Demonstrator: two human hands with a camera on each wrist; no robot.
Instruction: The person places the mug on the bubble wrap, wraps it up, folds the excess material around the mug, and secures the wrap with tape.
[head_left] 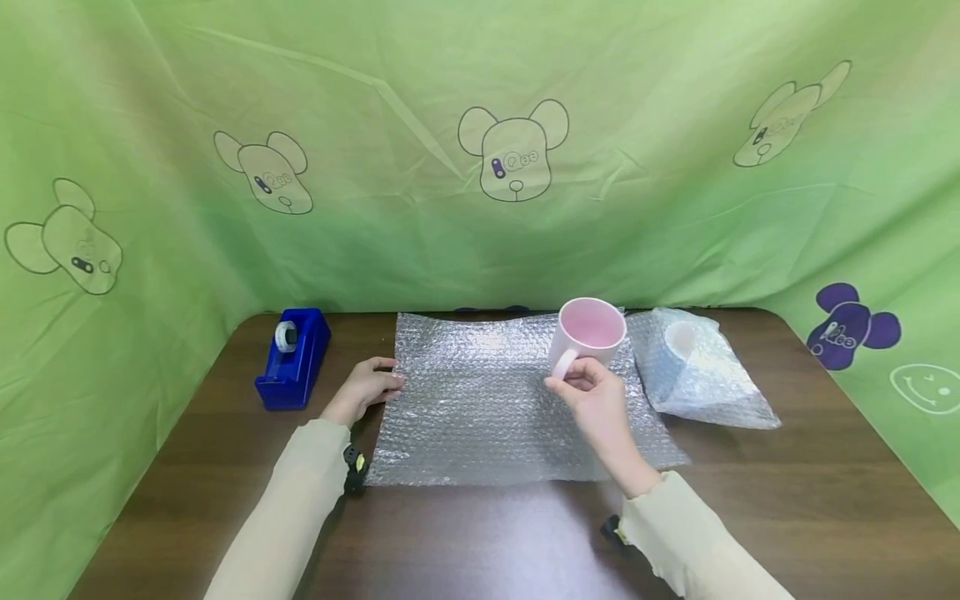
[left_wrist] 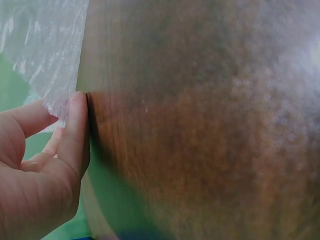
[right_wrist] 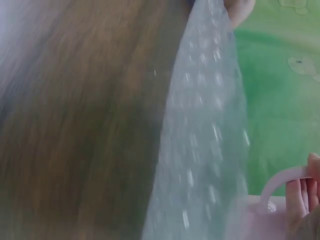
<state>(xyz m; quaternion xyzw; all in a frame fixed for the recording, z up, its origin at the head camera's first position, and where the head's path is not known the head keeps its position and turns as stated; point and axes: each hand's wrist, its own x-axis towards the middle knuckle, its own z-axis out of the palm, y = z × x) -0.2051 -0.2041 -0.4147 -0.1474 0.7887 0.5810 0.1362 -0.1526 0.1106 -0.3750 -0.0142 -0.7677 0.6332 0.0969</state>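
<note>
A sheet of bubble wrap (head_left: 480, 400) lies spread on the table. My left hand (head_left: 367, 388) is at its left side; in the left wrist view the edge of the bubble wrap (left_wrist: 52, 55) runs between the thumb and fingers of the left hand (left_wrist: 45, 165), which pinch it. My right hand (head_left: 600, 404) grips the handle of a pale pink mug (head_left: 588, 329), upright over the right part of the sheet. In the right wrist view the curved mug handle (right_wrist: 280, 181) shows with fingers around it, while most of the mug is cut off.
A blue tape dispenser (head_left: 294, 358) with a roll of clear tape stands at the left. To the right sits a bubble-wrapped bundle (head_left: 701, 367) with a whitish cup-like thing inside. A green printed cloth (head_left: 390, 225) hangs close behind the brown wooden table (head_left: 465, 542).
</note>
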